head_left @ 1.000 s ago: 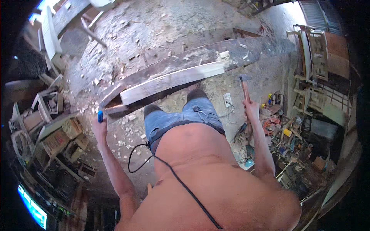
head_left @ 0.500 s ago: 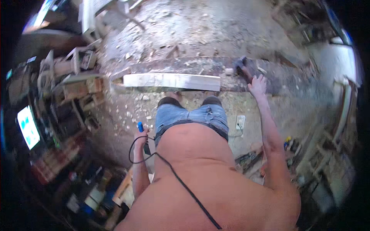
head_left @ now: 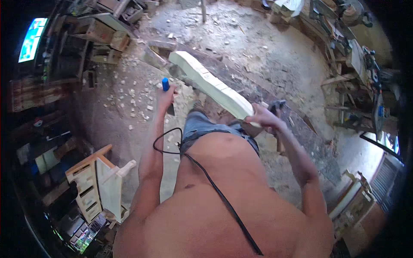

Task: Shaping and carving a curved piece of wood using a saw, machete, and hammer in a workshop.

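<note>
My left hand (head_left: 167, 98) is closed round a chisel (head_left: 165, 84), its blue handle end pointing up and the flat dark blade showing below the fist. A long, pale wooden piece (head_left: 211, 81) with a wavy outline and several dark cross lines lies slantwise over the low dark bench (head_left: 232, 71). My right hand (head_left: 263, 118) grips the near right end of that wooden piece, thumb and fingers on either side. Just beyond the right hand is a hammer (head_left: 277, 104) with a dark head; its handle is mostly hidden.
Wood chips (head_left: 133, 96) litter the floor. A black cord (head_left: 206, 174) runs down my body and loops by my left forearm. At lower left stands a wooden cabinet frame (head_left: 92, 187). Boards and a cluttered workbench (head_left: 340, 38) line the right side; a lit screen (head_left: 32, 39) is at upper left.
My right hand has gone from the hammer to the end of the wooden piece, which now lies slantwise. My left hand has come up with the chisel. The whole view has turned.
</note>
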The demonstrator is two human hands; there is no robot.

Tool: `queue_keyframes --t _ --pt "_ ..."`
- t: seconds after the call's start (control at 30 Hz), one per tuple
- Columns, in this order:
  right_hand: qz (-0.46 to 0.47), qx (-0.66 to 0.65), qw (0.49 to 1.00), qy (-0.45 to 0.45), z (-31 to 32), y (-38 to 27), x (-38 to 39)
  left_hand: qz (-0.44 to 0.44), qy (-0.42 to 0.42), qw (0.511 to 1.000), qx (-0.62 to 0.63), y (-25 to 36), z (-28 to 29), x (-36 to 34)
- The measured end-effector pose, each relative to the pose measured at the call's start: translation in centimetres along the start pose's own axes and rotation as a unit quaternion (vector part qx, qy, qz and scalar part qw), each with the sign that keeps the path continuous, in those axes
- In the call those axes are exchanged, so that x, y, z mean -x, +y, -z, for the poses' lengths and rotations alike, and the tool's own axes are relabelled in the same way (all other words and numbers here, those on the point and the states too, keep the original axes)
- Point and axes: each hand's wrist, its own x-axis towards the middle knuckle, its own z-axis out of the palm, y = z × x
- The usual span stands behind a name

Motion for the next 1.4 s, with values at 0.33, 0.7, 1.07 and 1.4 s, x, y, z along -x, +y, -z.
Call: queue_keyframes --t 0.33,0.7,1.07,1.4 --pt "0.05 -0.425 0.902 -0.066 -1.2 8.1 3.3 0.118 -0.156 0.957 0.214 -0.4 -9.3 -0.8" --pt "0.037 -0.428 0.901 -0.06 -1.1 7.9 1.9 0.136 -0.23 0.948 0.172 2.4 -14.8 0.2" --pt "-0.133 -0.418 0.898 0.024 0.7 5.9 3.3 0.144 -0.161 0.926 0.308 1.5 -17.2 -1.5" --pt "0.023 0.151 0.937 0.313 -4.8 7.2 -0.5 0.099 0.205 0.963 -0.144 -1.8 -19.5 -7.0"
